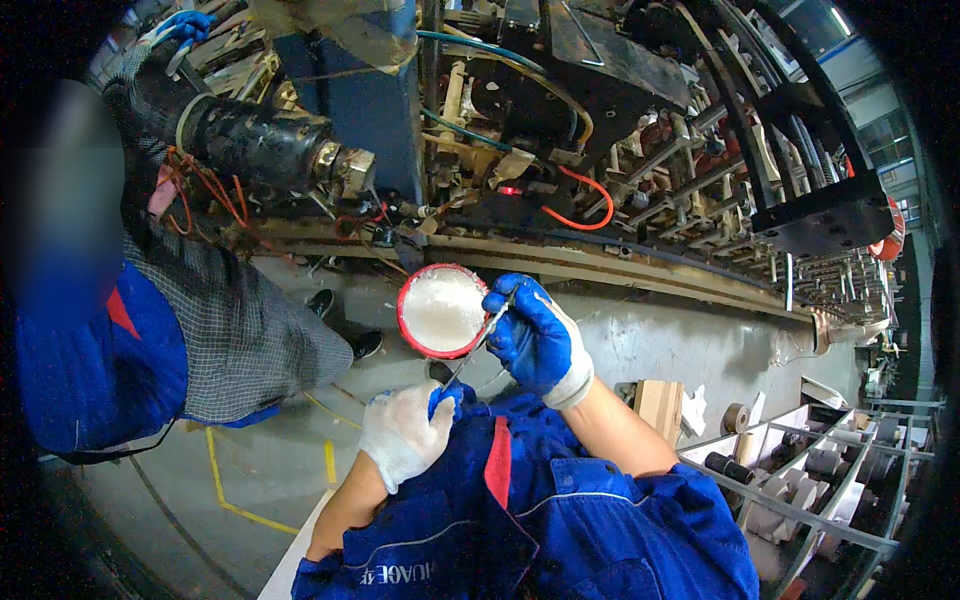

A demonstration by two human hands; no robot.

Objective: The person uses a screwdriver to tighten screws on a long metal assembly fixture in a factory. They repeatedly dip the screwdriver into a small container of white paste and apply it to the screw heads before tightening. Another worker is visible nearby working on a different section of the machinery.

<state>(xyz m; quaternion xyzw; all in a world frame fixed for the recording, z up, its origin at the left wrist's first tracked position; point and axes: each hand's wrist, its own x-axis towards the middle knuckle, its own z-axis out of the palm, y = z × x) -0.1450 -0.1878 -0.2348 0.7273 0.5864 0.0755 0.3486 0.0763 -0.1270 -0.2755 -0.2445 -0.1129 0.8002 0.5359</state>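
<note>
Both my hands wear white work gloves with blue coated palms and fingers. My left hand (408, 430) is closed around the lower end of a thin, greyish, narrow tool (472, 353); its exact kind is unclear. My right hand (540, 338) pinches the upper end of that tool, so it slants between the two hands. Just beyond them is a round bucket (403, 318) with a red rim, holding white paste (442, 308). The right hand's fingertips are close to the bucket's right rim; whether they touch it cannot be told.
A co-worker in a checked apron (255, 335) stands at the left, one gloved hand (183, 27) at the machine. Along the far side runs a long machine with a pale rail (600, 270) and an orange hose (590, 218). A metal rack (830, 525) of rolls stands at right, beside a cardboard box (658, 410).
</note>
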